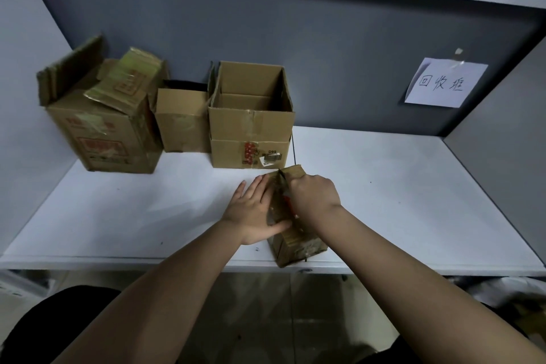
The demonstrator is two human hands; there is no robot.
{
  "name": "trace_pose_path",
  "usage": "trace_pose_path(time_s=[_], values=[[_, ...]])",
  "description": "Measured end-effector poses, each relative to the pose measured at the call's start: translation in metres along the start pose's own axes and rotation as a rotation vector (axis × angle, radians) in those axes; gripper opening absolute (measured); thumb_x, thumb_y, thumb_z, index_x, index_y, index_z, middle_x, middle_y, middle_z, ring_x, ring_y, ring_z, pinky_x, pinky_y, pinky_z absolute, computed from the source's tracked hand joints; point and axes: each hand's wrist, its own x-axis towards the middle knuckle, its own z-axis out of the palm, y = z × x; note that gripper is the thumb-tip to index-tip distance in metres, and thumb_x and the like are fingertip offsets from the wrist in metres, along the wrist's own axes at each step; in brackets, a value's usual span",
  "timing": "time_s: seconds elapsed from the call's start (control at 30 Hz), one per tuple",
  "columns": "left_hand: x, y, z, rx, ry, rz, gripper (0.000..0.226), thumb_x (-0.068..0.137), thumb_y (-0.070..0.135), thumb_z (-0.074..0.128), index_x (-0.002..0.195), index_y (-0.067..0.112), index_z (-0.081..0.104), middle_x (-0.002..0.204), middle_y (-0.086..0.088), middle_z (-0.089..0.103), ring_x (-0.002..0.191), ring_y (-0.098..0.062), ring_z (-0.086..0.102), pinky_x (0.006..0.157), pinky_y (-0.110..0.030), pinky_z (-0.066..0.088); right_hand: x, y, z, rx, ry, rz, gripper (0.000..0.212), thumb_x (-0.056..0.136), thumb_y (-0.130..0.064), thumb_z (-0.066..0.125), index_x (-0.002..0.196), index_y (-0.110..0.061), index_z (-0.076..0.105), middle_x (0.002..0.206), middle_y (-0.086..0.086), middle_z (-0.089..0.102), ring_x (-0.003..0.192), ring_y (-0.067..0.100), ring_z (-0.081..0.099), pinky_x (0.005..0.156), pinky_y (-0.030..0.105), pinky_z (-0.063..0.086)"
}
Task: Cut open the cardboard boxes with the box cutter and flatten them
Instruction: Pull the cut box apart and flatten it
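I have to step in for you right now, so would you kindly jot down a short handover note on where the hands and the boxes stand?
Left hand: fingers straight, pressing flat on the small box at the table's front edge.
Right hand: grips the box cutter, its tip at the far end of the small box's top.
Along the back wall: printed box on the left with loose flaps, a middle box, and an open box with a barcode label.
Done: no box lies flat yet.
Left: finish cutting the small box, flatten it, then do the other three.
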Motion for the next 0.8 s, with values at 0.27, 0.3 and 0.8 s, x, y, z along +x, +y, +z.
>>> trace_pose_path(time_s=[0.27,0.3,0.8], values=[[-0.002,0.000,-0.002,0.029,-0.018,-0.006,0.100,0.077,0.081,0.018,0.152,0.019,-0.002,0.160,-0.001,-0.011,0.146,-0.015,-0.015,0.118,-0.044,-0.007,-0.003,-0.002,-0.002,0.004,0.001,0.011,0.028,0.100,-0.019,0.040,0.127,-0.014,0.047,0.117,0.007,0.063,0.105,0.027,0.063,0.073,0.029,0.045],[-0.002,0.000,-0.002,0.032,-0.023,-0.004,0.098,0.079,0.080,0.021,0.152,0.018,-0.002,0.160,-0.002,-0.011,0.146,-0.016,-0.015,0.118,-0.044,-0.007,-0.003,-0.002,-0.001,0.004,0.001,0.013,0.028,0.100,-0.019,0.040,0.127,-0.015,0.047,0.117,0.006,0.063,0.105,0.026,0.063,0.071,0.029,0.043],[-0.003,0.002,-0.004,0.071,-0.063,-0.025,0.096,0.082,0.079,0.022,0.153,0.019,0.000,0.159,-0.003,-0.013,0.145,-0.016,-0.016,0.117,-0.048,-0.007,-0.025,0.004,0.006,0.075,-0.009,0.022,0.043,0.097,-0.019,0.043,0.139,-0.020,0.036,0.111,0.006,0.066,0.100,0.028,0.064,0.066,0.028,0.038]])
